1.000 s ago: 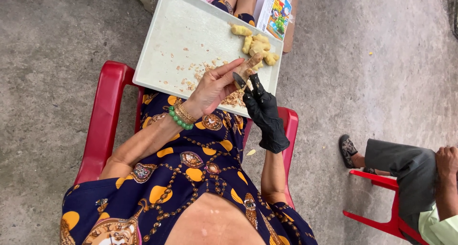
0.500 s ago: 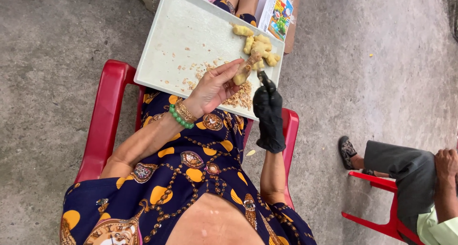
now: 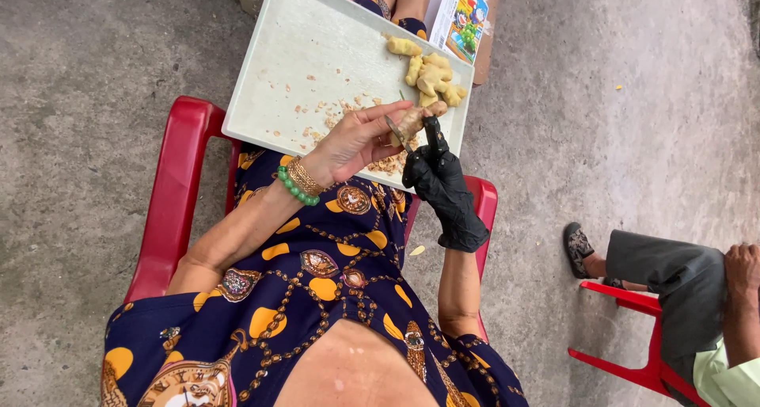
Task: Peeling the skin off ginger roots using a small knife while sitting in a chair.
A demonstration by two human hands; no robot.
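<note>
Several peeled ginger pieces (image 3: 431,74) on tray (image 3: 301,51), peelings (image 3: 332,114), red chair (image 3: 174,193)

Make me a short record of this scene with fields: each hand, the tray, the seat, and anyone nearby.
left hand: bare left hand, beaded bracelets, holds a ginger piece
right hand: black-gloved right hand, grip closed on a small knife at the ginger
tray: pale tray on the lap, peel scraps, peeled ginger pile at far corner
seat: red plastic chair
nearby: another person's leg on a second red chair

Colourful rectangular printed package (image 3: 467,19) just beyond the tray's (image 3: 301,51) far edge
</note>
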